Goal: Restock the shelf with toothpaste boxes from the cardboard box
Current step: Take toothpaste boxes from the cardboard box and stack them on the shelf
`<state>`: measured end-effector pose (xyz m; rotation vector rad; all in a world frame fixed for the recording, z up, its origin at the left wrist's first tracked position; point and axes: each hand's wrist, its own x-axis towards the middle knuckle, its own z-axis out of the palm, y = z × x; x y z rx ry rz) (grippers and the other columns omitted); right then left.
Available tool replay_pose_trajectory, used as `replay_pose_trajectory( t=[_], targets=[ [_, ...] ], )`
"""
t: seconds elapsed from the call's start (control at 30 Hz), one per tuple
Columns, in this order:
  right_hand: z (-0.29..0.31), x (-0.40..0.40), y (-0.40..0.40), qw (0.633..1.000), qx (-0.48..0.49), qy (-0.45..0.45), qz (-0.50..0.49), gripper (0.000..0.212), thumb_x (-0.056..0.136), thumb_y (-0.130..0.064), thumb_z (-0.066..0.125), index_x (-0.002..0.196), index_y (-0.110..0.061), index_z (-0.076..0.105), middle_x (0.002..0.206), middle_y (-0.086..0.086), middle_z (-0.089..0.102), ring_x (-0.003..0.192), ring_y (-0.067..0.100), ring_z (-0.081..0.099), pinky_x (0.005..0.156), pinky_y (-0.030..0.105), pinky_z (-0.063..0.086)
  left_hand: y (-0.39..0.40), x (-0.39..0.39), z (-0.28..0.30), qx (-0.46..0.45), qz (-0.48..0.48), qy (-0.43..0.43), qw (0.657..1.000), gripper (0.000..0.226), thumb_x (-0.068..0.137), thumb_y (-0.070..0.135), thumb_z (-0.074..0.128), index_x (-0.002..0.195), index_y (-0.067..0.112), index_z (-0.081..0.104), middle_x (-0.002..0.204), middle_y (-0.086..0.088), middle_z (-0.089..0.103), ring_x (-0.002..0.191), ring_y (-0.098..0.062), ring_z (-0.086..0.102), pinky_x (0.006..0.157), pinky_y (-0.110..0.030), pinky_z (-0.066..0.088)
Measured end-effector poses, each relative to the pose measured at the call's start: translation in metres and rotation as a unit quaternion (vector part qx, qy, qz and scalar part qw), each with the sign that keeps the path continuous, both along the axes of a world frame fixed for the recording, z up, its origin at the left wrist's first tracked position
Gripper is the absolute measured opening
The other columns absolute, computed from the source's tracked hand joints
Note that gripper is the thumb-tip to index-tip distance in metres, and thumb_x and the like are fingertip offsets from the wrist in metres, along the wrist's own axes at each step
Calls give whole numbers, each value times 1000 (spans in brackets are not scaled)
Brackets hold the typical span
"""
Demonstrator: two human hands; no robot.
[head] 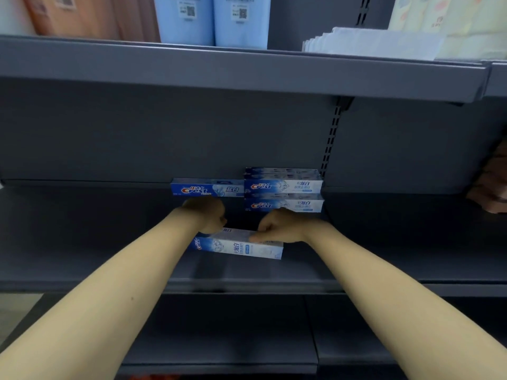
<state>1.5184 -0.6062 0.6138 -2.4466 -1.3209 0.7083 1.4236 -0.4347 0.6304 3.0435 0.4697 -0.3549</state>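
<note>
A white and blue toothpaste box (233, 246) lies lengthwise over the dark grey shelf (82, 242), held at both ends. My left hand (208, 216) grips its left end and my right hand (279, 226) grips its top edge toward the right. Behind them, at the back of the shelf, a single toothpaste box (208, 187) stands on its long side. Just to its right is a stack of toothpaste boxes (284, 189), its front face showing two labels. The cardboard box is not in view.
The upper shelf (247, 69) hangs close above, carrying blue packs (211, 17) and white folded goods (370, 45). A slotted upright (332, 138) stands right of the stack. Pinkish goods (491, 182) sit at the far right. A lower shelf (219, 338) shows below.
</note>
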Motion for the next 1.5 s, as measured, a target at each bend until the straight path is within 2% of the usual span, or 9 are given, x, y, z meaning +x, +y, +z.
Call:
replay_pose_trajectory(
  t=[0.13,0.27,0.4,0.53,0.7,0.83,0.97,1.07,1.5],
  targets=[
    [-2,-3,-7,1000,2,18,-17,37,86,-51,61,68,-22,47,70,-7,45,65,8,41,60,24,31,-9,1,-3,-20,0,-5,1000,27,98,24,39,92,8,60,82,-6,53,76,-20,51,68,-29,39],
    [-5,-6,-11,999,8,37,-21,24,83,-45,66,89,-27,51,91,-8,55,83,10,51,70,25,40,-14,-1,-8,-40,-1,0,999,29,98,20,36,96,6,61,87,-7,55,79,-21,53,67,-28,39],
    [-3,-12,-9,996,20,80,-31,47,82,-30,71,123,-21,49,110,-7,52,101,13,53,81,24,43,-14,-2,-10,-33,-7,-1,999,33,100,31,37,103,10,62,100,-9,62,88,-23,57,76,-30,43],
    [-7,-9,-11,1000,-3,6,-24,69,82,-18,69,143,-20,35,127,2,45,109,17,48,82,23,42,-16,-2,-15,-85,-18,-19,996,35,101,32,34,100,9,61,96,-7,58,86,-20,54,75,-29,40],
    [-16,2,-23,993,46,-84,-63,52,82,-19,69,131,-18,50,124,6,40,114,23,47,93,31,43,-23,2,-23,-160,-49,-52,984,33,96,35,45,103,7,61,89,-4,58,83,-20,55,70,-29,39],
    [-11,10,-33,995,38,-54,-68,56,83,-32,69,134,-24,47,128,1,41,118,18,44,100,31,40,-27,7,-23,-117,-73,-95,986,30,90,32,59,114,14,60,104,-4,60,91,-18,55,75,-26,41],
    [-7,23,-44,991,72,-30,-112,49,90,-42,59,134,-21,50,135,-2,45,126,16,44,106,30,37,-27,7,-24,9,-118,-126,985,56,84,39,64,133,19,48,126,0,50,120,-19,46,104,-31,29],
    [-8,29,-51,987,88,-41,-130,31,95,-41,50,114,-19,62,121,-2,60,115,18,55,97,33,44,-30,5,-29,70,-143,-135,978,50,85,41,61,132,24,51,122,2,46,119,-17,41,105,-30,22],
    [-12,23,-46,989,85,-19,-117,41,84,-28,70,122,-19,60,124,2,58,113,18,55,99,33,45,-37,13,-30,-46,-93,-156,982,36,87,26,64,121,20,55,120,1,59,109,-17,54,98,-31,35]
  ],
)
